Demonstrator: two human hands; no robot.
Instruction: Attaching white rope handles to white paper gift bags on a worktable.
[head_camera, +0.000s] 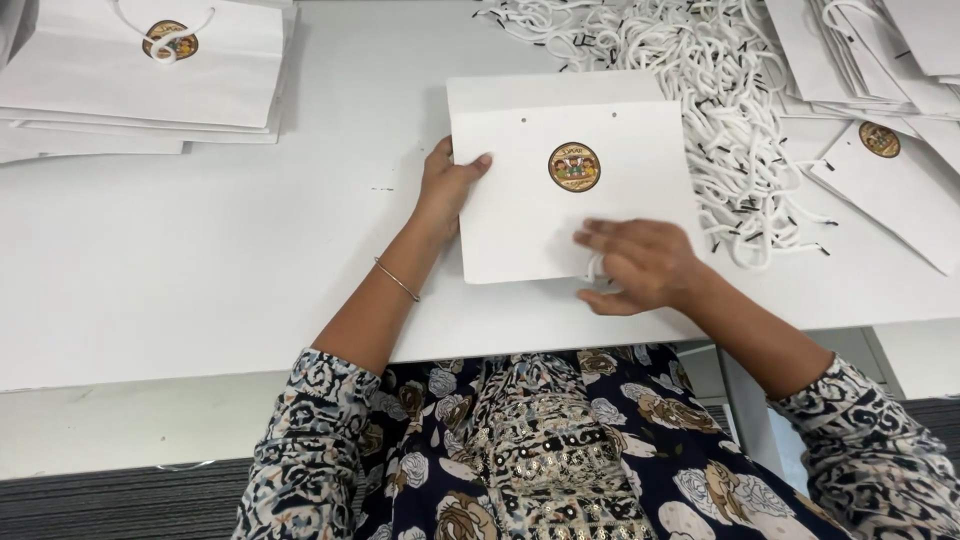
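A flat white paper bag (530, 215) with a round brown sticker (574, 166) lies on the white table (200, 250) in front of me, two small holes near its top edge. My left hand (446, 185) holds the bag's left edge, thumb on top. My right hand (636, 265) rests on the bag's lower right corner, fingers curled around a short piece of white cord (594, 268).
A tangled heap of white cord handles (700, 70) with black tips lies at the back right. More flat white bags (890, 150) are spread at the right, and a stack of finished bags (150, 70) sits at the back left. The table's front edge is near my lap.
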